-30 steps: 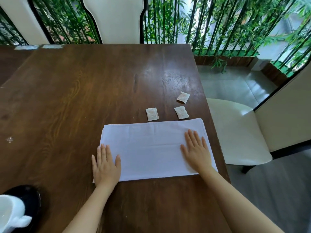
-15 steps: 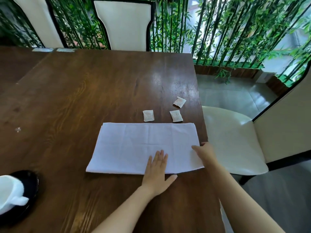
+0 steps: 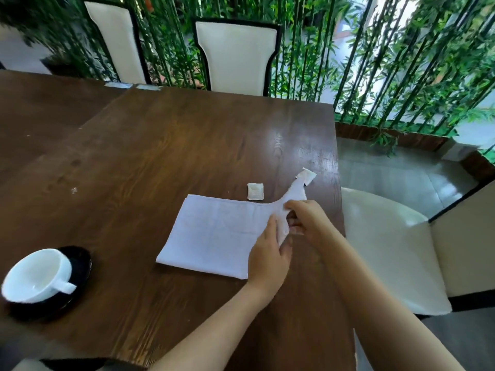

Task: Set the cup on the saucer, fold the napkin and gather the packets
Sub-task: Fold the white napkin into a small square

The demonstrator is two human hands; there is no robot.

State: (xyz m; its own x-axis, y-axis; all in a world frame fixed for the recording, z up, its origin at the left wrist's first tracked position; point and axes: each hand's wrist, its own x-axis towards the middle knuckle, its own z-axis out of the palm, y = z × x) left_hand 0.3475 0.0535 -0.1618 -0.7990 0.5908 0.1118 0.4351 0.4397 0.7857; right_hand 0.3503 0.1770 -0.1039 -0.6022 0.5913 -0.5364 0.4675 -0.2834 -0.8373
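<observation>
Napkin [image 3: 214, 234] fold in hand, head view: the right hand [image 3: 308, 220] has its fingers pinched on the cloth's right end, lifting it off the table [image 3: 160, 156], while the left hand [image 3: 270, 253] lies on the cloth with fingers together, pinning the crease. Cup [image 3: 37, 274] already sits on the dark saucer [image 3: 80, 261], near left. One packet [image 3: 255, 192] lies just beyond the napkin, another [image 3: 306, 176] peeks past the raised corner. Next move, I'd say: carry that end leftward, edges matched, then collect the packets.
</observation>
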